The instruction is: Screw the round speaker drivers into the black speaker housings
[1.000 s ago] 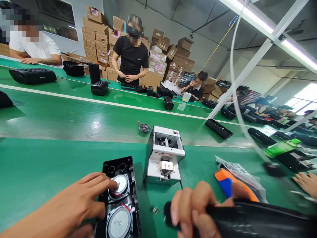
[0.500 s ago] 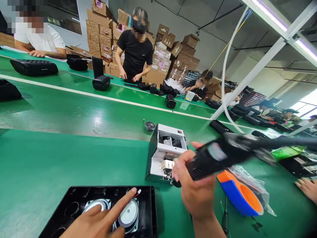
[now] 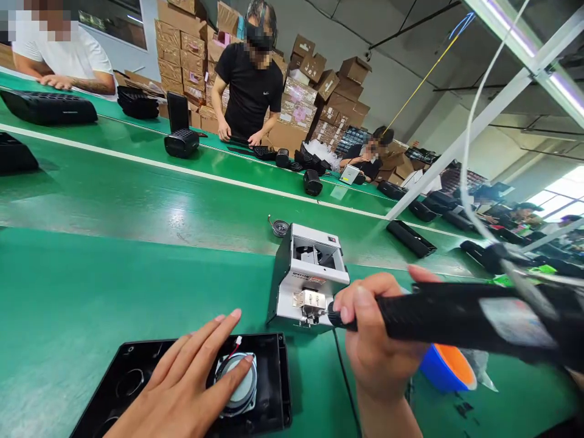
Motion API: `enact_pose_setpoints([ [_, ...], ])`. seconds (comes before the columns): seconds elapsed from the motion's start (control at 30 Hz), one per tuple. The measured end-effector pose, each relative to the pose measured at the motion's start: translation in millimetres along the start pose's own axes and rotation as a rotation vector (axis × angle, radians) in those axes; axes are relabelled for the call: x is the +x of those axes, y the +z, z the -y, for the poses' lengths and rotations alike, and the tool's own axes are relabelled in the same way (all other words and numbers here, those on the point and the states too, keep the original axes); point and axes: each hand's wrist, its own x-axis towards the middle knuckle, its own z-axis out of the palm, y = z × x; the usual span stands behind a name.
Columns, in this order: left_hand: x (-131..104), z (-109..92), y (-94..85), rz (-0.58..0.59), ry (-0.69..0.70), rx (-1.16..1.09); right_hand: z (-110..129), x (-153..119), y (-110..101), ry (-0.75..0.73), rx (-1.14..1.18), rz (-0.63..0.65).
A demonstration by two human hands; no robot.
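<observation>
My left hand (image 3: 187, 383) lies spread over a black speaker housing (image 3: 274, 377), its thumb on the round speaker driver (image 3: 241, 389) inside. A small white connector (image 3: 238, 340) on a red wire shows beyond the fingers; the hand hides the left part of the housing. In my right hand (image 3: 378, 347) is a black electric screwdriver (image 3: 442, 319), gripped near its nose and held almost level. Its nose points left at the front outlet of a grey-white screw feeder (image 3: 310, 277). Whether a screw sits on the bit is too small to tell.
Behind the feeder lies a loose speaker driver (image 3: 280, 228). A blue and orange bowl-like piece (image 3: 449, 368) and a clear plastic bag (image 3: 483, 368) are at right. A white cable (image 3: 466, 152) hangs down towards the screwdriver. Across the green bench a co-worker (image 3: 250, 85) handles black parts.
My left hand has gone from pointing with one finger near the connector to spread fingers over the driver. My right hand has swung the screwdriver level, its nose now at the feeder's outlet.
</observation>
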Motion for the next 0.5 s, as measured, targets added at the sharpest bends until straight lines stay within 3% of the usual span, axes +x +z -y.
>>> enact_pose_setpoints([
  [0.17, 9, -7, -10.1, 0.201, -0.170, -0.080, -8, -6, 6, 0.112, -0.053, 0.048],
  [0.27, 18, -5, -18.6, 0.330, -0.164, -0.160, 1, -17, 5, 0.226, -0.064, 0.112],
  [0.4, 31, -9, -38.0, 0.423, -0.192, -0.207, 24, -33, -20, 0.258, 0.050, 0.073],
  [0.47, 39, -16, -49.7, 0.480, -0.210, -0.208, 32, -37, -41, 0.233, 0.162, 0.203],
  [0.5, 42, -19, -55.0, 0.512, -0.214, -0.204, 33, -39, -51, 0.238, 0.211, 0.366],
])
